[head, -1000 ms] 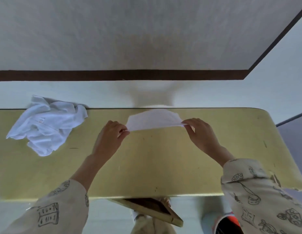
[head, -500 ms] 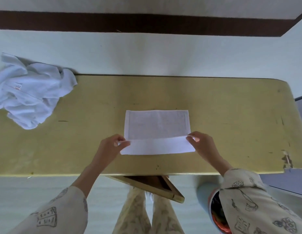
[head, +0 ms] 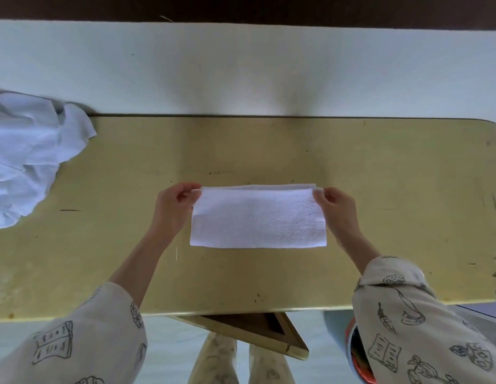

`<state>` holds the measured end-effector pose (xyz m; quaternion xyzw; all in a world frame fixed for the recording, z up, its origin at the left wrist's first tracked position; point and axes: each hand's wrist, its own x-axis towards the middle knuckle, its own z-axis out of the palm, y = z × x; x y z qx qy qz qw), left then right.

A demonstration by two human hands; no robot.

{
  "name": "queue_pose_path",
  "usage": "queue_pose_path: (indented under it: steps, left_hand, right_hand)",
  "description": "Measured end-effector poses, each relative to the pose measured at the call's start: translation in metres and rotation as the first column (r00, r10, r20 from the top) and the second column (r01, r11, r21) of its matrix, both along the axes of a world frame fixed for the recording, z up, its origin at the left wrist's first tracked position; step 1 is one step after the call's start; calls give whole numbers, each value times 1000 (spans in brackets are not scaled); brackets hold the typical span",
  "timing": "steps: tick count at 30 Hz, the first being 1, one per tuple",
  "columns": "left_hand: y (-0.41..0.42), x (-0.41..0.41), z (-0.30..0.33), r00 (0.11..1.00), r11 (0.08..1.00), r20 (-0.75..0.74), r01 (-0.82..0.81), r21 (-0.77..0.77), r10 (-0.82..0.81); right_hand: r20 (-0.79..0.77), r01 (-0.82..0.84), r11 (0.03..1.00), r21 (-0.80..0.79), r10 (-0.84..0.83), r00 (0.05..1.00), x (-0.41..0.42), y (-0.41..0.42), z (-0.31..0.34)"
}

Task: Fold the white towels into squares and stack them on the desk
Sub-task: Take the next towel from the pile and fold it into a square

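Pale room, seen from above

A light floor [head: 241, 67] meets a dark brown baseboard [head: 269, 8]; soft, even light falls across it.

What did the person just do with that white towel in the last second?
Both hands, left hand and right hand, carried the near edge of the towel over to the far edge, folding it in half on the desk. They still pinch those corners. The crumpled pile at left stayed put.

Soft even daylight, faint shadows, slightly soft focus, wide-angle bowing at the edges
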<state>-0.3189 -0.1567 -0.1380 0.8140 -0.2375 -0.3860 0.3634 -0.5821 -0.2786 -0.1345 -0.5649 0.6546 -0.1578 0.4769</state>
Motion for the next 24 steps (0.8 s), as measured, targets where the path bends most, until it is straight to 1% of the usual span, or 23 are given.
queue_pose_path:
  steps: [10, 19, 24]
  left_hand:
    - [-9, 2, -8, 991, 990, 71, -116, 79, 110]
    - [-18, 1, -4, 984, 980, 120, -147, 136, 131]
    - [-20, -4, -2, 978, 977, 160, -159, 145, 135]
  right_hand:
    - [-64, -7, 999, -44, 4, 998, 9, -12, -8]
    - [-201, -26, 997, -78, 10, 980, 13, -14, -15]
    - [-253, -28, 994, -101, 2, 968, 17, -14, -14]
